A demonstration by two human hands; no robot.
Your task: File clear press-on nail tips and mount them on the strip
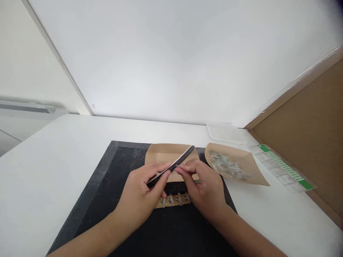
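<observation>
Clamped in the left grip [140, 185], the nail file [182, 158], pointing toward one o'clock, seems light, stiff, best held mid-length, while the right grip [206, 182] pinches a small, probably fragile piece [176, 166].

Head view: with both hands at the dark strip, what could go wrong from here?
The right hand pinches at the dark strip held by the left hand; anything pinched there, too small to make out, might slip.
The wooden bar with clear pieces lies just below the hands and could get bumped.
The loose clear pile on brown paper might scatter if the right hand brushes it.
</observation>
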